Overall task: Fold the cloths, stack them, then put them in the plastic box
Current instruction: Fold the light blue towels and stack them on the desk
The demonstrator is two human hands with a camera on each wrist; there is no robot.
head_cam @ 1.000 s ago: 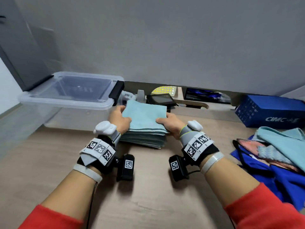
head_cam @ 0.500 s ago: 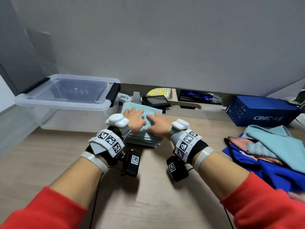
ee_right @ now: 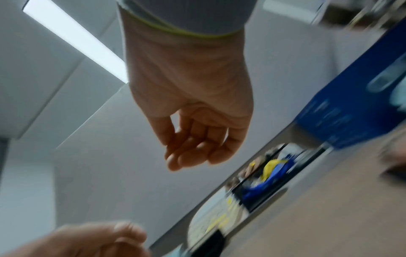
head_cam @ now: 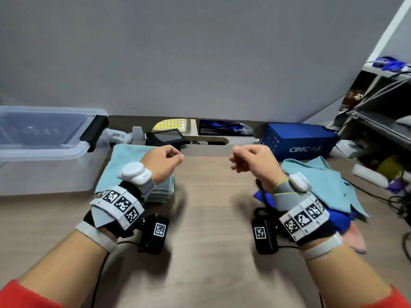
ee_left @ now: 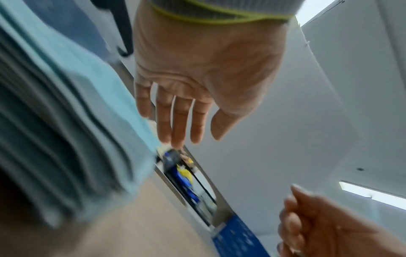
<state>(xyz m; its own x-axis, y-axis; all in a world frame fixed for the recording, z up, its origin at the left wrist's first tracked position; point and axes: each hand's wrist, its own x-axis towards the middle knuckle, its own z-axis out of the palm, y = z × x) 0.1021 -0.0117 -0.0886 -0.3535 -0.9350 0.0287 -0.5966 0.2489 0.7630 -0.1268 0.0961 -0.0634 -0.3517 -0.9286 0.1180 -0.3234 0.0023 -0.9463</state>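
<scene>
Lying flat just right of the plastic box (head_cam: 44,152), the cloth stack (head_cam: 124,165) is running lengthwise toward the wall; left hand (head_cam: 163,162) and right hand (head_cam: 253,162) are hovering loose, holding nothing.

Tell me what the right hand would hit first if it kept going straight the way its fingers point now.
Probably nothing soon: the right hand points left, over bare table, toward the left hand. That hand looks first in line, though depth is unclear.
</scene>
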